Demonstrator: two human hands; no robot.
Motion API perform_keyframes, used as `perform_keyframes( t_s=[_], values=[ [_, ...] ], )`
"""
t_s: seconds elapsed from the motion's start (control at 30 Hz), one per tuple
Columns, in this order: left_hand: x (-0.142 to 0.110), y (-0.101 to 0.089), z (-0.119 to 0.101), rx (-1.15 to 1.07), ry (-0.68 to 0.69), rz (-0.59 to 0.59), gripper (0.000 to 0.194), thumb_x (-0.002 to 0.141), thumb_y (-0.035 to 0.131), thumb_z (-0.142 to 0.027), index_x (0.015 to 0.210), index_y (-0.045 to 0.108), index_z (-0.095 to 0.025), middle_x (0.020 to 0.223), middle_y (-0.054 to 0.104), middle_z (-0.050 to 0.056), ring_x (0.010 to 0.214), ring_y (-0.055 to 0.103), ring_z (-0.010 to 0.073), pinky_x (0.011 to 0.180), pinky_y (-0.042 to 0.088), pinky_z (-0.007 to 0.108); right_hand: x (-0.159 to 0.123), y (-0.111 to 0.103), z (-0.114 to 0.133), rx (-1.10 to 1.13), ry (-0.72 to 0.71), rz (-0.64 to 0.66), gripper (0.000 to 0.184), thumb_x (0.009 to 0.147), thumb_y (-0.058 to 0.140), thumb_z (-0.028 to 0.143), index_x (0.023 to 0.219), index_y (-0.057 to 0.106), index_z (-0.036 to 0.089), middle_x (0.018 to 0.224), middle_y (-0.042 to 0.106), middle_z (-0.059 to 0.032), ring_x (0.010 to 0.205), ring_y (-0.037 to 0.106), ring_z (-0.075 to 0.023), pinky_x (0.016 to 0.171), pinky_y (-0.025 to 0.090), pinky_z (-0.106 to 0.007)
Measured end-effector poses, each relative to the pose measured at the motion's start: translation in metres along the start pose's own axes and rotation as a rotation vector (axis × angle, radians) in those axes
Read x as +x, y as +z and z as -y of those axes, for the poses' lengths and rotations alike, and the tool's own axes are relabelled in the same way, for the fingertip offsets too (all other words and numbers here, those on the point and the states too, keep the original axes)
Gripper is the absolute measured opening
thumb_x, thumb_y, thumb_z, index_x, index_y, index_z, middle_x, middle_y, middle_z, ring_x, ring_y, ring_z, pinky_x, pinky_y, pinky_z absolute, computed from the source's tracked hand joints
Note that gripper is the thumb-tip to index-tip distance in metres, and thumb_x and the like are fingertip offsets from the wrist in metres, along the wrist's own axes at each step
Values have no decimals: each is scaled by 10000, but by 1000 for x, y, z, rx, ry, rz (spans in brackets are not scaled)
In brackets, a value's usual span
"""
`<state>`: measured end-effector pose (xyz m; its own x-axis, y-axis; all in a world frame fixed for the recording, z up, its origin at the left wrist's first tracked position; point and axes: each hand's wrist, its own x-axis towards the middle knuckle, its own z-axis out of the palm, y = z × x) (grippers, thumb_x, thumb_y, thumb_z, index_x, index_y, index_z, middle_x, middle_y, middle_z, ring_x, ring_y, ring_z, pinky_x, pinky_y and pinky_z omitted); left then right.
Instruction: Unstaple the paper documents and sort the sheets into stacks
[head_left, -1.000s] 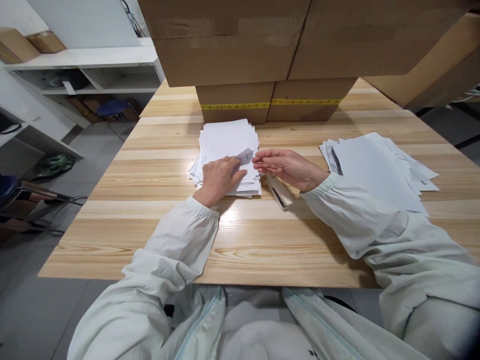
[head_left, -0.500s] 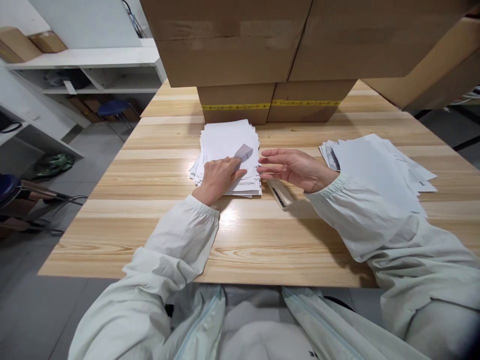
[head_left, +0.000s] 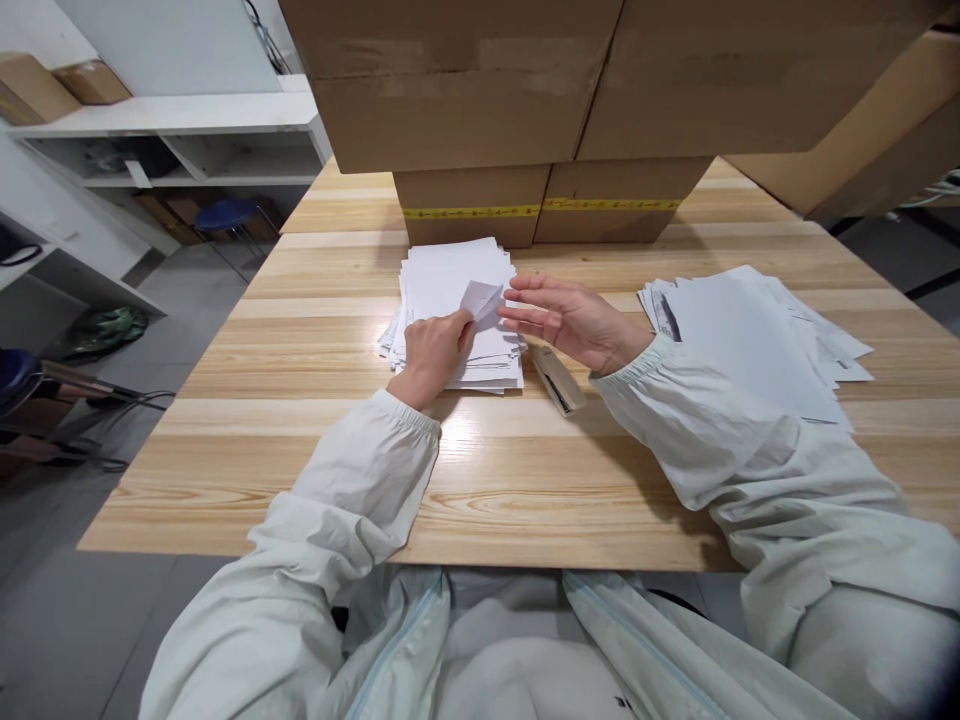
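A stack of white paper sheets (head_left: 457,268) lies on the table in front of me, its edges uneven. My left hand (head_left: 435,350) is closed over the stack, pinching a small folded piece of paper (head_left: 480,298) that sticks up past the thumb. Close to that piece's right side, my right hand (head_left: 574,322) hovers with fingers apart and nothing in its palm; whether a fingertip touches the paper I cannot tell. Below the right hand rests a beige stapler (head_left: 557,382), beside the stack's lower right corner.
A second, fanned-out pile of papers (head_left: 739,335) lies to the right on the wooden table (head_left: 315,470). Large cardboard boxes (head_left: 465,100) are stacked at the table's back. Off to the left are a white shelf (head_left: 210,115) and a blue stool (head_left: 227,214).
My left fingers have closed and raised the folded piece, which lay flatter before. My right hand has moved left and slightly away from me, uncovering more of the stapler.
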<state>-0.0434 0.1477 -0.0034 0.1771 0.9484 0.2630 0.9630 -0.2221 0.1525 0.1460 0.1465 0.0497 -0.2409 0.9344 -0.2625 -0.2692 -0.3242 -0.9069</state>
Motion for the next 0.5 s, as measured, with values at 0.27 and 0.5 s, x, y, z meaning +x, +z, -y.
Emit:
perform_keyframes(
  t_s=[0.27,0.5],
  values=[
    [10,0,14,-167,-147,-122,212,958,435,-272,915,632,-207,708,678,41,698,630,212,652,315,306,-2,-18,-7,-35,35,-75,103,869,611,106,937,650,173,1032,684,-71,930,691,-141,966,560,-327],
    [-4,-25,-6,1,6,-89,230,990,369,-191,1011,596,-166,752,690,83,718,661,221,598,334,302,2,-20,-12,-8,38,-30,57,889,635,199,902,668,154,933,723,-84,911,690,-143,935,562,-281]
  ],
)
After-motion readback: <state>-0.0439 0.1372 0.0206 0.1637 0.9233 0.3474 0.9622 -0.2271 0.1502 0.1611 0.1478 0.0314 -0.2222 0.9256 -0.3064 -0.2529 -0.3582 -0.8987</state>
